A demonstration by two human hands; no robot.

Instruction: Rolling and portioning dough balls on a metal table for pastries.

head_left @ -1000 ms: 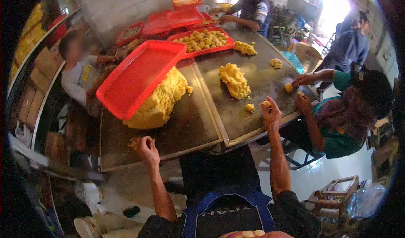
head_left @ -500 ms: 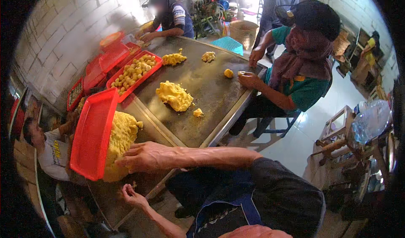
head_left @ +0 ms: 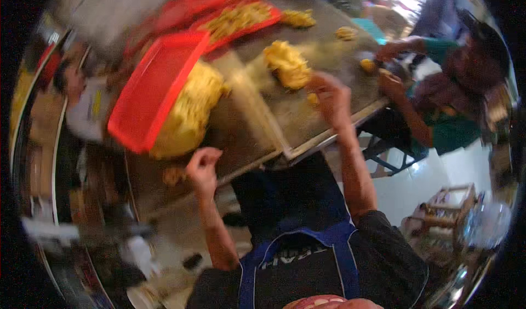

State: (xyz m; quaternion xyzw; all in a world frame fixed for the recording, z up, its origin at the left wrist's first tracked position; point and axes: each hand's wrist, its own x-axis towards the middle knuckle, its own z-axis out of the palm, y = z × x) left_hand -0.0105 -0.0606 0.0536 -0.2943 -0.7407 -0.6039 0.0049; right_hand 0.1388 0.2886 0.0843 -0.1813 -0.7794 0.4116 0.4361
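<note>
A: Biggest first, quick.
B: Metal-topped table [head_left: 230, 125], pale seam across it. Then a co-worker in green [head_left: 452, 131] at its right end.
A: Next?
B: Empty red tray [head_left: 156, 92], tilted, leaning on the big yellow dough mound [head_left: 192, 112], left half of the table. Behind them, a second red tray [head_left: 246, 36] full of yellow pieces, smeared by motion.
A: Dough being worked?
B: Yellow dough lump [head_left: 287, 65], right half, past the seam.
A: Hands?
B: Right hand [head_left: 331, 103] at the lump's near right edge, fingers bent. Blurred: can't tell if they touch it or pinch anything. Left hand [head_left: 204, 169] over the table's near edge, just below the mound, fingers curled in, tips close to the thumb. Can't tell if something's between.
A: Small stuff?
B: Brownish crumbly clump [head_left: 173, 175] just left of the left hand. Yellow ball [head_left: 367, 65] near the co-worker's hands. Smallest, a yellow bit [head_left: 313, 99] just beside the right hand.
</note>
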